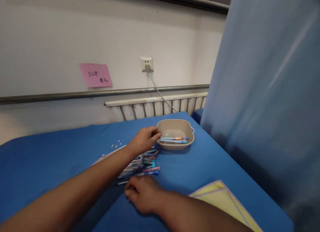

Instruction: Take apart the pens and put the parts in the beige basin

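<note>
My left hand [145, 138] reaches over the left rim of a beige basin [192, 138], fingers pinched together. A slim blue and orange pen [175, 138] runs from its fingertips into the basin, and a light blue pen [173, 142] lies just below it. Under my left forearm, a loose pile of pens [142, 162] in several colours spreads over the blue cloth. My right hand [143, 193] rests at the near edge of this pile with curled fingers. Whatever those fingers hold, if anything, is hidden. A thin white pen end [122, 183] shows beside them.
Small white scraps [116, 145] lie left of the pile. A folded yellow cloth [217, 195] is at the front right, partly under my right forearm. Behind the blue-covered table [62, 152] are a rail and a plugged-in cable [160, 91]. A blue curtain [260, 91] hangs at the right.
</note>
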Motion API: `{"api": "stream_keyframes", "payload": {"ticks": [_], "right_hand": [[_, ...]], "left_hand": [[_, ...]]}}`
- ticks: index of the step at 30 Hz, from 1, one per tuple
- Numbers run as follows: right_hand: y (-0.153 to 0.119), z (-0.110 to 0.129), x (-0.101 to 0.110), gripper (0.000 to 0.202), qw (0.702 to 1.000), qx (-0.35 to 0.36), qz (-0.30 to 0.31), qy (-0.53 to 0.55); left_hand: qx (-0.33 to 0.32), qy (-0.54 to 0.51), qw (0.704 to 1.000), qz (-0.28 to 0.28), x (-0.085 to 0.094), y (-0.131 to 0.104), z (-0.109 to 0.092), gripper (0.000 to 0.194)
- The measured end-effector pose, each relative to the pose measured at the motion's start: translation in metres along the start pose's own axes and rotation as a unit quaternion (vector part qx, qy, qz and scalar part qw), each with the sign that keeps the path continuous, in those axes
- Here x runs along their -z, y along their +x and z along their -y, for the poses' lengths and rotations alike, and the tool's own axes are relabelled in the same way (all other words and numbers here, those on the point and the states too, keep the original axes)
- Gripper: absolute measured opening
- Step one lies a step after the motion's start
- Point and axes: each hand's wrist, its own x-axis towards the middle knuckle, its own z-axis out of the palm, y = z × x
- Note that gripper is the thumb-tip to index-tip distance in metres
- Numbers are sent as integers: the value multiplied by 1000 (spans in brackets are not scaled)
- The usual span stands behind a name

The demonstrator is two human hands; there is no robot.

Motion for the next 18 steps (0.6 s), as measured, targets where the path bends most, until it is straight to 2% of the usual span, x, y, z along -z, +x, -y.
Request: {"api": "stream_keyframes", "payload": {"ticks": [3, 6, 9, 12, 15, 18], "right_hand": [[-2, -3, -3, 19, 1000, 13, -7, 21], [-2, -6, -8, 16, 999, 15, -13, 38], [-3, -5, -14, 17, 998, -4, -5, 54], [-4, 2, -9, 16, 1000, 11, -29, 3], [-6, 9, 11, 24, 984, 46, -144, -94], [-4, 5, 38, 39, 954, 13, -241, -180]], "left_hand": [[76, -82, 992, -58, 7, -67, 24, 33], [160, -108, 975, -107, 3, -134, 53, 35], [220, -108, 957, -153, -3, -183, 74, 35], [229, -112, 950, -180, -6, -202, 82, 35], [215, -111, 953, -181, -6, -200, 83, 35], [207, -125, 958, -155, -5, -194, 87, 34]]}}
